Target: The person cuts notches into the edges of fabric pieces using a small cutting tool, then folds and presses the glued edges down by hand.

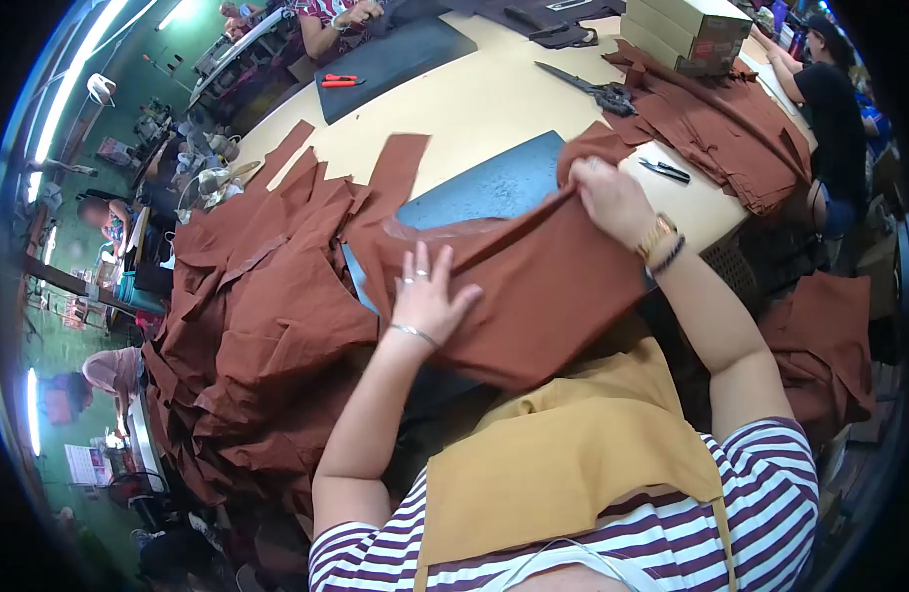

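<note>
A rust-brown fabric piece (533, 296) is spread in front of me, over the near table edge and partly over a blue-grey board (484, 187). My left hand (430, 296) lies on the fabric with its fingers spread. At the upper right, my right hand (612, 197) is closed around a gathered edge of the same piece, pulling it into a fold. A big heap of rust-brown garment pieces (267, 316) lies to the left of my left hand. Thread snips (665, 171) rest on the table just beyond my right hand.
On the pale table (514, 69) are large scissors (588, 89), a dark board (395, 64) with a red cutter (339, 80), and a cardboard box (686, 35). More brown pieces (721, 128) lie at right. Other people sit or stand around, one in a black shirt (832, 109).
</note>
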### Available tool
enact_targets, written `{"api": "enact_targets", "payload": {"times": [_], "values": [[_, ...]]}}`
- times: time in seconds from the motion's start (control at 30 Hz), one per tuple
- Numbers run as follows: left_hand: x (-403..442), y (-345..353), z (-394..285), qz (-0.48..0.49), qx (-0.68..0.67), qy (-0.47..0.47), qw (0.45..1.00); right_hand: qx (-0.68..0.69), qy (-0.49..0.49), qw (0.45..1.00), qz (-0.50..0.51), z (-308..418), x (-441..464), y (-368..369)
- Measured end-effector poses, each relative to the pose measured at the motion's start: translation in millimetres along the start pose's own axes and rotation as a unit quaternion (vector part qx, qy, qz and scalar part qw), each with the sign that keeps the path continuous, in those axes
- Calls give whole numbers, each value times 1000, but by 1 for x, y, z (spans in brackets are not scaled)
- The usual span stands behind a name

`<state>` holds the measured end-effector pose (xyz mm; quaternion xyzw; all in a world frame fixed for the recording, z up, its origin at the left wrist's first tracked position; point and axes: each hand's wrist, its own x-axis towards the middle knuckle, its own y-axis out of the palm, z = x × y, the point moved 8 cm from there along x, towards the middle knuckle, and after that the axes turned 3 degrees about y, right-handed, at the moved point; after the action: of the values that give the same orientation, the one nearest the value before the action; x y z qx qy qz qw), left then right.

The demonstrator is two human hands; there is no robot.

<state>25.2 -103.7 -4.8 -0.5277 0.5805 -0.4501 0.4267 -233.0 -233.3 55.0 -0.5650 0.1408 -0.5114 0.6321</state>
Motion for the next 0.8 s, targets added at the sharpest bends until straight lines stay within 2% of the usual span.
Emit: {"api": "enact_targets", "payload": {"times": [0.03,0.07,0.17,0.2,0.3,0.4,0.43,0.5,0.6,0.73,0.8], "values": [[-10,-7,-20,41,-12,15,999,-13,13,999,-28,-11,14,-3],[-18,-22,-37,87,6,-10,996,8,11,998,-67,-14,22,-8],[-18,-28,-49,41,13,65,997,49,-35,995,-78,29,19,-16],[-19,-22,-43,44,-1,65,997,33,6,999,-17,32,8,3],[-27,-6,-31,54,-34,56,996,19,70,994,84,43,-23,28],[-51,6,-41,91,-64,25,993,-23,-6,998,50,38,-32,45],[-60,1,-53,135,-107,23,985,-2,-30,997,71,35,-30,46],[-69,-3,-65,150,-201,60,966,42,-77,989,120,24,-20,48],[-65,-3,-63,112,-14,120,986,59,-121,982,131,16,-11,38],[-81,10,-83,80,-78,110,988,56,-137,983,110,19,-5,27],[-70,-1,-86,15,-58,108,992,93,-134,982,92,29,-2,24]]}}
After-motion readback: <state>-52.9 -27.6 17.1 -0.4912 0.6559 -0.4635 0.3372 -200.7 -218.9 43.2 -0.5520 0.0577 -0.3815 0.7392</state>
